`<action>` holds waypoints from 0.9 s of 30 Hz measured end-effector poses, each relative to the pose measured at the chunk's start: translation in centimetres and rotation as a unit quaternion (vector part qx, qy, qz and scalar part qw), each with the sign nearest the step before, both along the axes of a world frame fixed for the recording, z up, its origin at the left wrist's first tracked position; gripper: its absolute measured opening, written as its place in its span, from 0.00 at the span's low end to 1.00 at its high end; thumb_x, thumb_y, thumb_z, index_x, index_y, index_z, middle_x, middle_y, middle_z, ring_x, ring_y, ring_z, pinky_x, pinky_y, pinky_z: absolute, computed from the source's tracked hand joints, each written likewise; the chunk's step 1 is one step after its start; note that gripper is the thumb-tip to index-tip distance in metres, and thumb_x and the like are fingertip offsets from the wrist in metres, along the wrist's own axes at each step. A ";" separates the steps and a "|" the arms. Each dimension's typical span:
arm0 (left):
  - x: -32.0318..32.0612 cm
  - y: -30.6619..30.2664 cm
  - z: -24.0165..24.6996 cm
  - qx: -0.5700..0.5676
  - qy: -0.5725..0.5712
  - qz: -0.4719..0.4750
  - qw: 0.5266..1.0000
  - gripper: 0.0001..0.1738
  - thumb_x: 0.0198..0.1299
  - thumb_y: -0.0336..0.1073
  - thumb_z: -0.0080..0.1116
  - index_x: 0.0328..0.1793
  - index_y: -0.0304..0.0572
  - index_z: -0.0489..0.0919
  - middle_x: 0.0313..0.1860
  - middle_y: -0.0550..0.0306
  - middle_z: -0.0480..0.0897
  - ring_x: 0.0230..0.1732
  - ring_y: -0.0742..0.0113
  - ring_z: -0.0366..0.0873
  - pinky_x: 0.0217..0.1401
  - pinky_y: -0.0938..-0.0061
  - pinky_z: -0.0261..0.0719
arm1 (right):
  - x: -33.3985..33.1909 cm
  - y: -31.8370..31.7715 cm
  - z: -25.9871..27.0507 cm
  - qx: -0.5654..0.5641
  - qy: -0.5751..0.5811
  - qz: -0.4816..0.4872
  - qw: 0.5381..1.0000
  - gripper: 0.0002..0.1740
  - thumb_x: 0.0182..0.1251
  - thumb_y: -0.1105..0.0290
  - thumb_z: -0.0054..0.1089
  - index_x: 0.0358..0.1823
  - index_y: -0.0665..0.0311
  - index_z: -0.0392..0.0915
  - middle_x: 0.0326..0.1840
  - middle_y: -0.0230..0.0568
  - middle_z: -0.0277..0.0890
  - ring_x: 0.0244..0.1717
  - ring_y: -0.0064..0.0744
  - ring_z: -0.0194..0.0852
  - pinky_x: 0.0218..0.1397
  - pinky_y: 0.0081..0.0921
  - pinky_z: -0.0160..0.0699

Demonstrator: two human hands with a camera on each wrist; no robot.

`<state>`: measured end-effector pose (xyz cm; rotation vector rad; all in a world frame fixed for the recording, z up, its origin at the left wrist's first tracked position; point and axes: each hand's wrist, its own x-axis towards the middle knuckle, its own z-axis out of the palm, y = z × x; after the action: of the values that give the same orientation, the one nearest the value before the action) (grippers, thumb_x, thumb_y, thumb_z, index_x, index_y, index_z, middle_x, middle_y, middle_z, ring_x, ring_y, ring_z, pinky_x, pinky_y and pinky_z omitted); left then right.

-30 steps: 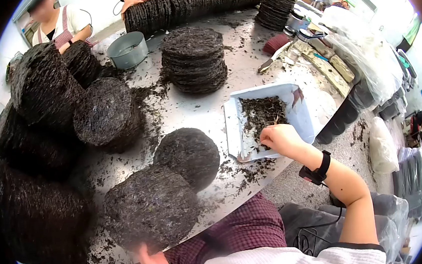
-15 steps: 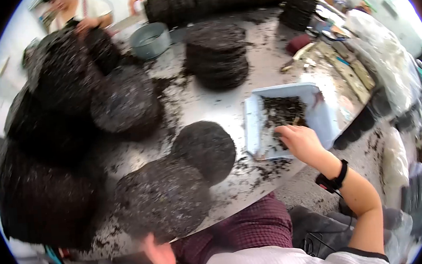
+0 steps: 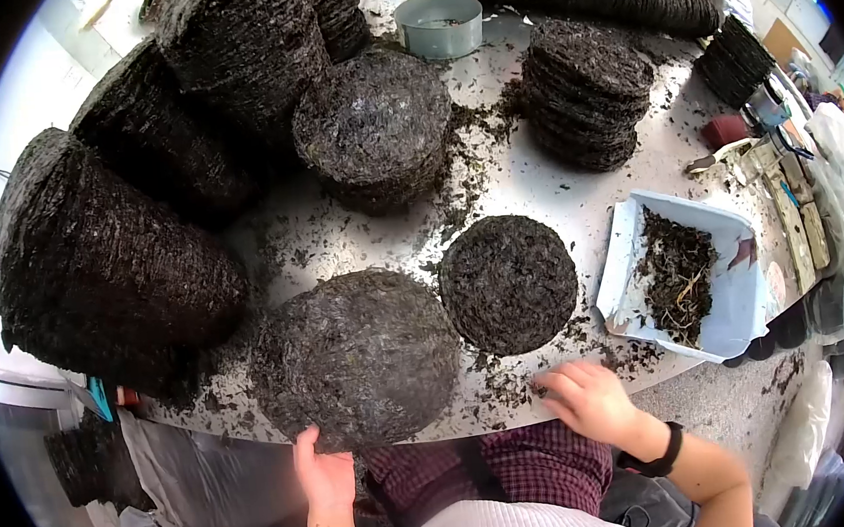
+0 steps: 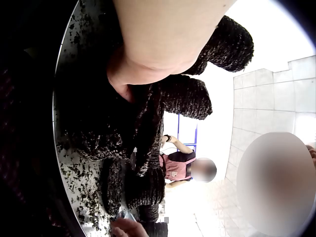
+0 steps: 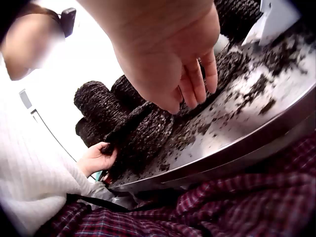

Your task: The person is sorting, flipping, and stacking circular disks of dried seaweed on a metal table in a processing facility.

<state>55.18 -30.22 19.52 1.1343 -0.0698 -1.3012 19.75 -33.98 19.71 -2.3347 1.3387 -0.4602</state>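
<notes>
A large round cake of dark dried seaweed [image 3: 355, 360] lies at the table's front edge, its near rim overhanging slightly. My left hand [image 3: 325, 473] pinches that rim, thumb on top and fingers underneath; in the right wrist view the same hand [image 5: 98, 159] shows at the cake's edge. A smaller seaweed disc [image 3: 508, 284] lies flat just to the right. Over the scraps by the front edge is my right hand [image 3: 590, 404], its fingers loosely extended. The right wrist view shows those fingers [image 5: 197, 89] holding nothing visible.
A pale blue tray [image 3: 631, 245] with seaweed scraps stands at right. Tall seaweed stacks [image 3: 111, 261] crowd the left. A shorter stack [image 3: 588, 93] and a grey round tin [image 3: 440, 27] stand farther back. Crumbs litter the metal table [image 3: 526, 189]. Another person [image 4: 180, 168] is across the table.
My right hand has left the blue tray and come to the table's front edge. The left hand has come onto the large cake's rim. The head view has turned left.
</notes>
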 end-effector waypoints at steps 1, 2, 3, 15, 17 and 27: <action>0.1 0.1 -0.4 0.000 -0.001 0.000 1.000 0.24 0.59 0.36 0.53 0.62 0.38 0.71 0.59 0.54 0.78 0.59 0.57 0.75 0.64 0.59 0.73 | 1.3 -0.4 0.0 -0.006 -0.031 -0.003 0.999 0.22 0.56 0.67 0.64 0.53 0.61 0.73 0.48 0.40 0.75 0.49 0.40 0.76 0.52 0.35 0.77; -0.1 0.1 -0.4 0.003 -0.007 0.006 1.000 0.24 0.60 0.36 0.53 0.62 0.38 0.71 0.59 0.54 0.77 0.59 0.57 0.75 0.64 0.59 0.73 | 2.6 -1.1 0.2 -0.029 -0.057 0.004 0.998 0.29 0.53 0.68 0.66 0.58 0.64 0.71 0.57 0.45 0.71 0.58 0.44 0.71 0.60 0.37 0.73; -0.4 0.1 -0.3 0.006 -0.015 0.012 1.000 0.24 0.60 0.36 0.53 0.62 0.38 0.71 0.60 0.54 0.77 0.60 0.58 0.75 0.64 0.59 0.72 | 4.1 -1.5 0.4 -0.040 -0.090 0.002 0.995 0.34 0.51 0.69 0.67 0.61 0.66 0.69 0.62 0.47 0.68 0.63 0.46 0.67 0.65 0.39 0.69; -1.0 -0.5 0.0 -0.003 -0.045 0.030 0.999 0.21 0.58 0.32 0.54 0.59 0.37 0.71 0.56 0.52 0.77 0.58 0.57 0.74 0.62 0.59 0.73 | 6.3 -3.4 -0.4 0.151 -0.444 -0.226 0.854 0.17 0.67 0.77 0.52 0.58 0.67 0.72 0.52 0.43 0.79 0.50 0.29 0.78 0.56 0.26 0.76; -1.3 -0.4 0.3 0.006 -0.046 0.028 0.999 0.20 0.58 0.32 0.54 0.57 0.37 0.72 0.54 0.52 0.78 0.57 0.57 0.75 0.61 0.59 0.74 | 4.7 -3.3 -0.3 0.229 -0.621 -0.291 0.691 0.13 0.74 0.72 0.49 0.55 0.69 0.73 0.50 0.38 0.79 0.47 0.20 0.76 0.52 0.20 0.76; -0.7 0.0 -0.7 -0.003 -0.076 0.018 0.997 0.23 0.59 0.36 0.56 0.59 0.35 0.73 0.57 0.53 0.78 0.58 0.59 0.76 0.61 0.64 0.75 | 0.7 1.8 -4.8 0.146 -0.387 -0.329 0.849 0.26 0.64 0.79 0.58 0.63 0.66 0.64 0.37 0.28 0.58 0.29 0.16 0.56 0.34 0.15 0.63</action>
<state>54.46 -30.18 18.82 1.2235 -0.1654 -1.1804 20.42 -32.20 14.90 -1.1460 1.5697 -1.1521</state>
